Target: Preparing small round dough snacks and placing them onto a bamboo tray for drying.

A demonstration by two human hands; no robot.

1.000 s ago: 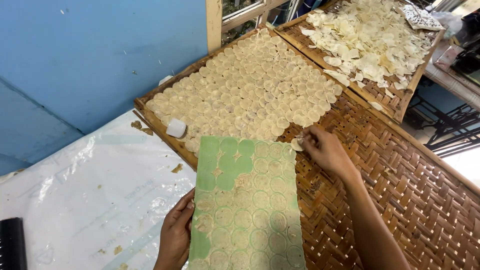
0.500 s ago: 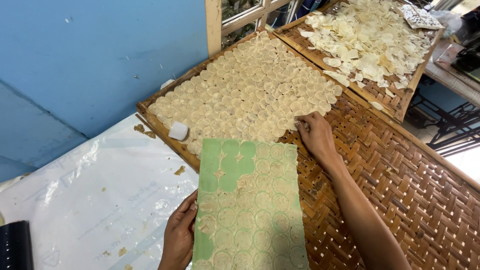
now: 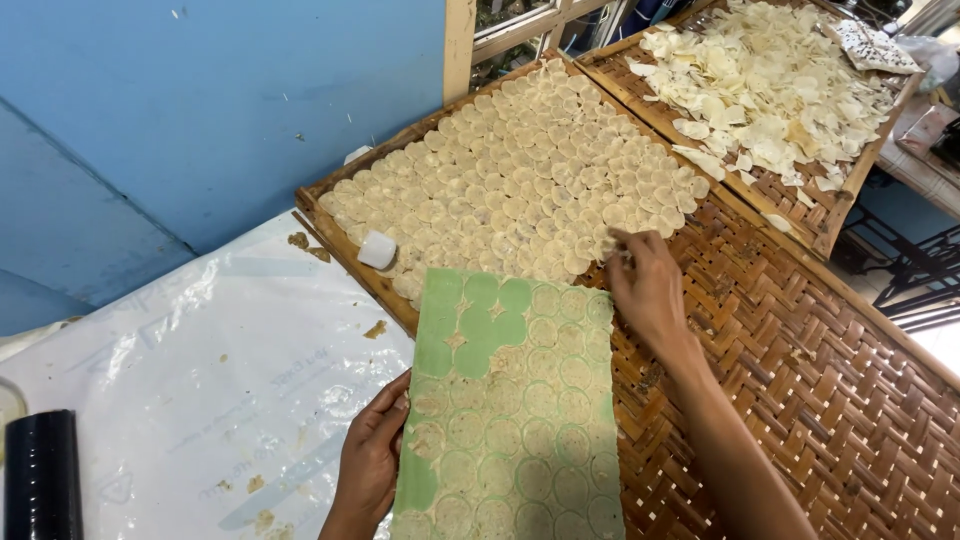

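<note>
Left hand (image 3: 372, 465) grips the near left edge of a green rectangular sheet (image 3: 510, 400), fingers curled around it; sheet carries rows of thin pale dough discs, several spots at its far end bare. Right hand (image 3: 648, 290), fingers bunched loosely, fingertips touching flat round discs (image 3: 520, 185) laid overlapping on the woven bamboo tray (image 3: 800, 360); whether one is pinched, cannot tell. Far right, second tray (image 3: 835, 205) holds curled, irregular dried chips. Crinkled clear plastic (image 3: 180, 380) covers the bench at left.
</note>
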